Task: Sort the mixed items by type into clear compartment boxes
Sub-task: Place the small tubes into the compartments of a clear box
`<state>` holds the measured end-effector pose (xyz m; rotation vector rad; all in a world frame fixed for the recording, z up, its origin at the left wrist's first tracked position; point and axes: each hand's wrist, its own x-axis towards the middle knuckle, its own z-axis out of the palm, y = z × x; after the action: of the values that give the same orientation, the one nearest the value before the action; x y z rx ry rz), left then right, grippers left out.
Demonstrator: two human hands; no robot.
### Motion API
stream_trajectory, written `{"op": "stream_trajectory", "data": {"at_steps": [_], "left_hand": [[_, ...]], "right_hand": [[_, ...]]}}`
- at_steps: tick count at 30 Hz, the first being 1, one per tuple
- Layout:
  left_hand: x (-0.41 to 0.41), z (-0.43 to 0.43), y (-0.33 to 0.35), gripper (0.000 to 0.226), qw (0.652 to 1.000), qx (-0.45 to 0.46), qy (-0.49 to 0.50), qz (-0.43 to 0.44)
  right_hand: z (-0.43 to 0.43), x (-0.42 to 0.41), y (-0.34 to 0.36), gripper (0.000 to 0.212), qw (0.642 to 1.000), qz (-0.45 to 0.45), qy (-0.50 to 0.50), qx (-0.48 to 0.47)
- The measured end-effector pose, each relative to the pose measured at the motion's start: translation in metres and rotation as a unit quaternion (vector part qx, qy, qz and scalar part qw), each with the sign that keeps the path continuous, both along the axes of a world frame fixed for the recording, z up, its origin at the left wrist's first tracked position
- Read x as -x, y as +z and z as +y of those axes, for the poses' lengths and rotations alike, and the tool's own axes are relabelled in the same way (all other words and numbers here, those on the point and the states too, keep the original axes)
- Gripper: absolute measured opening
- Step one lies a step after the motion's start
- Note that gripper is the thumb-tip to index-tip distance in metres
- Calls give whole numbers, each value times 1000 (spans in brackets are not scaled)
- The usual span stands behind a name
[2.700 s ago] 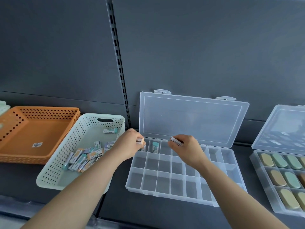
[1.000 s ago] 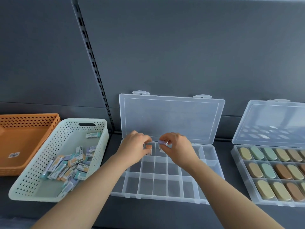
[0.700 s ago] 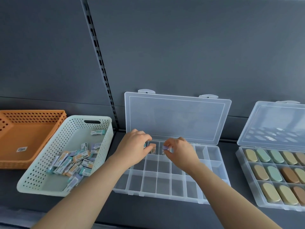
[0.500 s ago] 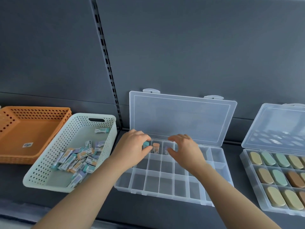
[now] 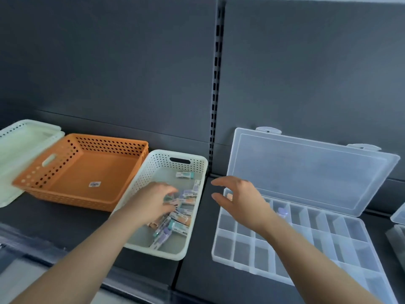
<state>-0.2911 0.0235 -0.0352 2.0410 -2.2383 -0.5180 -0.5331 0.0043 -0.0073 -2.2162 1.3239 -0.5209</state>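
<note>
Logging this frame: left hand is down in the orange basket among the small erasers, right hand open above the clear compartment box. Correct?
Wrong basket. The head view shows the left hand in the white perforated basket among the small erasers; the right hand is open above the clear compartment box.

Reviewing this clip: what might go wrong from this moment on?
The left hand reaches into the jumbled small items in the white basket; it may lift several, or a wrong type. The right hand hovers open over the compartment box at its left edge, forearm above the cells; a careless sweep might nudge the box or its propped lid.
</note>
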Motion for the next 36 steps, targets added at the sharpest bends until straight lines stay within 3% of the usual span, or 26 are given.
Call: {"op": "stream_trajectory", "data": {"at_steps": [5, 9, 11, 14, 17, 21, 25, 29, 36], "left_hand": [[-19, -16, -10, 22, 999, -9, -37, 21], [-49, -16, 5, 11, 993, -23, 2, 120], [-65, -15, 14, 7, 970, -63, 50, 231], [-76, -17, 26, 18, 906, -113, 128, 386], [-80, -24, 31, 22, 870, -148, 145, 447], [-74, -39, 28, 17, 946, -141, 47, 288], [-50, -53, 9, 27, 982, -122, -42, 139], [-38, -59, -10, 30, 988, -115, -82, 66], [-49, -47, -9, 21, 990, -95, -102, 30]], "right_hand": [[-20, -49, 0, 34, 998, 47, 41, -2], [-47, -81, -1, 36, 987, 143, 76, -21], [-59, -94, -5, 36, 972, 212, 93, -36], [-69, -107, -13, 31, 945, 300, 126, -48], [-73, -115, -21, 23, 925, 346, 153, -27], [-77, -117, -26, 15, 938, 320, 131, -29], [-81, -104, -13, 9, 982, 146, 77, -91], [-82, -93, -5, 7, 988, 13, 26, -154], [-88, -107, -18, 13, 980, -4, 10, -200]]}}
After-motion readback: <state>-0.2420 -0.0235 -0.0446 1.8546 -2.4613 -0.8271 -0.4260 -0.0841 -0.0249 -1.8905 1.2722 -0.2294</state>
